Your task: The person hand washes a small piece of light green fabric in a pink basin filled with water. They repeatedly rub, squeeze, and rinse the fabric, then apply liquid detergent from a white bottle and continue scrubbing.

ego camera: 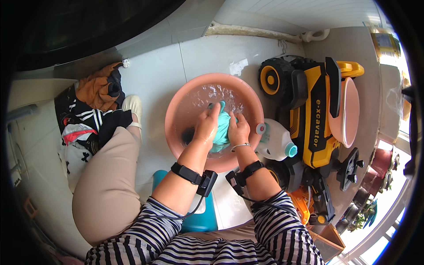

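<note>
A pink plastic basin [172, 112] with water in it stands on the tiled floor before me. Above the water my left hand [206, 127] grips the left side of a wet turquoise cloth [221, 129], its thumb pointing up. My right hand [239, 129] holds the cloth's right side with bent fingers. The cloth is bunched between both hands, and its lower end reaches the water. A small dark thing [188, 135] lies in the water left of my left hand; what it is I cannot tell.
A white plastic jug [276, 139] with a turquoise cap touches the basin's right side. Beyond it stands a yellow and black toy excavator [314, 116], carrying another pink basin [346, 112]. Piled clothes [99, 92] lie left, near my shoe [132, 107]. A teal plastic object [202, 217] is below my forearms.
</note>
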{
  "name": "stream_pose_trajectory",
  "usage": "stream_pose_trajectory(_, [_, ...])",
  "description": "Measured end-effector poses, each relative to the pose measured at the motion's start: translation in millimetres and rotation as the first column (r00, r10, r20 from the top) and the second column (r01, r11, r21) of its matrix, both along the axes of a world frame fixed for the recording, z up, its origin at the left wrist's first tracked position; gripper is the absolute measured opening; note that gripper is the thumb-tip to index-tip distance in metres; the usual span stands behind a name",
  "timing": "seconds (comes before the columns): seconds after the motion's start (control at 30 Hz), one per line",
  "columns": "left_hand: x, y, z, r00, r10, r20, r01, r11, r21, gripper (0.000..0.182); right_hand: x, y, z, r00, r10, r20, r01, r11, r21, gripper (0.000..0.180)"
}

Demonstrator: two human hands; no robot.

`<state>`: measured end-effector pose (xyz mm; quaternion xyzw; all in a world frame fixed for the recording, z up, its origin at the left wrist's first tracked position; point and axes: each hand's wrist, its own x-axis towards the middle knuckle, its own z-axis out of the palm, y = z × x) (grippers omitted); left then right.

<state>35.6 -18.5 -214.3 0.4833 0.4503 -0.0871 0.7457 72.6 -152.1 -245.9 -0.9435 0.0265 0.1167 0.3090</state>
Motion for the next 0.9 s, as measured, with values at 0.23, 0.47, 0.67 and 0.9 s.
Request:
stream_pose_trajectory(0.23, [-5.6,-7.8,13.3,0.912,-0.357,0.201,0.117,0.697,0.707,0.038,-22.6,-69.7,-26.7,0.996,0.043,0.082,-0.006,0.915,-0.404,0.022])
stream_pose_trajectory(0.47, [-36.9,-9.5,-46.3,0.862,-0.495,0.113,0.319,0.701,0.638,0.026,-5.3,-29.9,2.0,0.892,0.385,0.236,-0.409,0.91,0.06,0.039])
stream_pose_trajectory(0.67, [-45.1,12.6,-83.0,0.988,0.131,-0.084,-0.107,0.965,0.24,0.035,-9.4,17.7,-22.1,0.718,0.68,-0.145,-0.686,0.657,-0.313,0.044])
stream_pose_trajectory(0.9, [-37.8,14.2,-61.8,0.931,0.321,-0.174,-0.364,0.864,-0.349,0.061,13.0,24.7,-24.0,0.89,0.371,-0.265,-0.43,0.876,-0.219,0.023])
